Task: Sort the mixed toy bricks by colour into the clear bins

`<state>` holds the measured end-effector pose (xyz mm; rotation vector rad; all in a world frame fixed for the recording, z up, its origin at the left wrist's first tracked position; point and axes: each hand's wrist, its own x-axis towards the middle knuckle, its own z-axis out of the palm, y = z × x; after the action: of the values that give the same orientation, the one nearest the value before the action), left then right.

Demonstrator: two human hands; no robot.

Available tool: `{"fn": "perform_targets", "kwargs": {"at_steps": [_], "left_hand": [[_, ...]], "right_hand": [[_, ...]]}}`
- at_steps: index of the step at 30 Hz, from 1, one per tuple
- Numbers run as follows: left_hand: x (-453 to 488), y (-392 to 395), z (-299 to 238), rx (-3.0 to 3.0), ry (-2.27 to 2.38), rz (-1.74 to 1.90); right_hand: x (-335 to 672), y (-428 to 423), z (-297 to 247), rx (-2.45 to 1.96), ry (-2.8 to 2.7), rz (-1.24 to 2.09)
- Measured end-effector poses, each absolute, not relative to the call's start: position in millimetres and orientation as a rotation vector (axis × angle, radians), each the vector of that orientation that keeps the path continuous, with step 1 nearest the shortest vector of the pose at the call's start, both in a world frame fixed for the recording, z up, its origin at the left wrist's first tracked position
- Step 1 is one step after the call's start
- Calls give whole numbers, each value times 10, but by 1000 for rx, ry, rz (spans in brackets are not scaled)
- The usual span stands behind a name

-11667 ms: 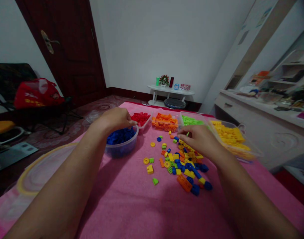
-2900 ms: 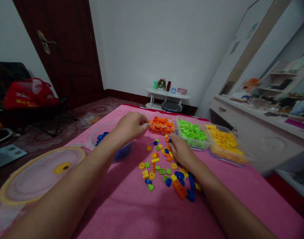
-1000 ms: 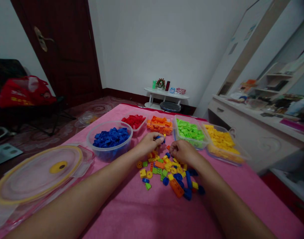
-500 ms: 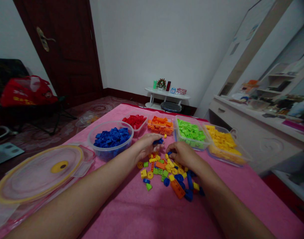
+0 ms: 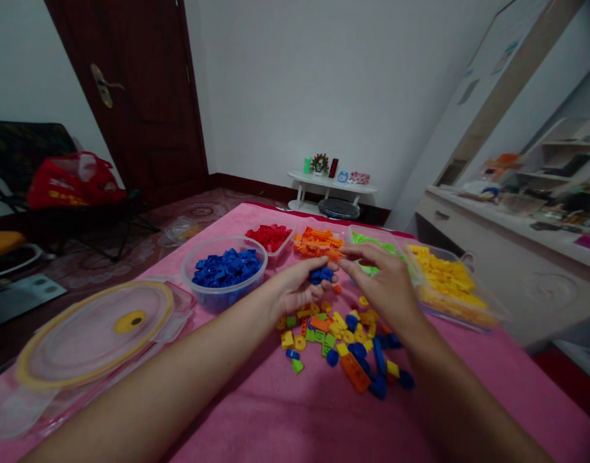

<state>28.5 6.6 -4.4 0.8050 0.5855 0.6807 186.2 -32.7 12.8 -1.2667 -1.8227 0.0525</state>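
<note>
My left hand [image 5: 297, 286] is curled around several blue toy building bricks [image 5: 322, 275], held above the table. Close to its right side, my right hand [image 5: 384, 276] reaches in with thumb and fingers apart, and I see nothing in its grip. Below both hands lies a loose pile of mixed toy bricks in yellow, green, orange and blue, including an orange brick [image 5: 355, 373] and a green brick [image 5: 297, 366]. To the left stands a round tub [image 5: 224, 292] of blue bricks. Part of the green bricks' box [image 5: 394, 241] is hidden behind my right hand.
Clear boxes hold red bricks [image 5: 270, 236], orange bricks [image 5: 318, 241] and yellow bricks [image 5: 444, 276] along the far side. A lid with a yellow rim [image 5: 96, 334] lies at left on the pink cloth [image 5: 256, 418]. A white dresser [image 5: 507, 257] stands at right.
My right hand has lifted from the loose pile and moved up beside my left hand, its fingers spreading. The left hand still holds blue bricks. The view has shifted slightly.
</note>
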Motion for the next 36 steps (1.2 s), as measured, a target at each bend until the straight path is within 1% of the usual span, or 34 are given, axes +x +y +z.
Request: {"fn": "perform_targets", "kwargs": {"at_steps": [3,5,7,9,11,13,16,19,22,23,25,28,30,32,33,36], "left_hand": [[104,125,206,775,542,725],[-78,160,379,974,598,842],[-298,190,525,1287,762,962],[-531,220,627,1636,1061,996],[-739,253,680,1920,1351,880],[-883,287,694,2094,1565,664],[-944,316,681,2213,1717,433],[-838,288,661,2301,1645,378],[-621,202,584,2331,1291,306],[-534,163,534,2320,1140,263],[-350,77,395,2268,870,133],[-97,-49,145,2193,655,-83],[24,-98,-3,2248,639,-120],[92,-96,-111,2363,685,-60],[108,-75,-149,2413,725,-17],[112,28,-201,2504,898,97]], "right_hand": [[1916,-330,168,-1305,-1800,46],[1924,-333,169,-1323,-1823,68],[1914,-337,158,-1323,-1853,91],[1905,-335,147,-1325,-1869,97],[1918,-323,145,-1339,-1884,99],[1961,-310,158,-1381,-1946,133],[2065,-332,212,-1529,-2164,268],[2136,-431,270,-1787,-2449,483],[2118,-535,246,-2058,-2526,662],[2097,-552,211,-2083,-2526,647],[2049,-548,117,-2049,-2547,508],[2002,-478,-5,-1979,-2591,308],[2008,-432,-25,-1982,-2578,269],[2046,-412,11,-2015,-2534,279],[2074,-413,43,-2048,-2504,334],[2180,-439,151,-2028,-2450,655]]}}
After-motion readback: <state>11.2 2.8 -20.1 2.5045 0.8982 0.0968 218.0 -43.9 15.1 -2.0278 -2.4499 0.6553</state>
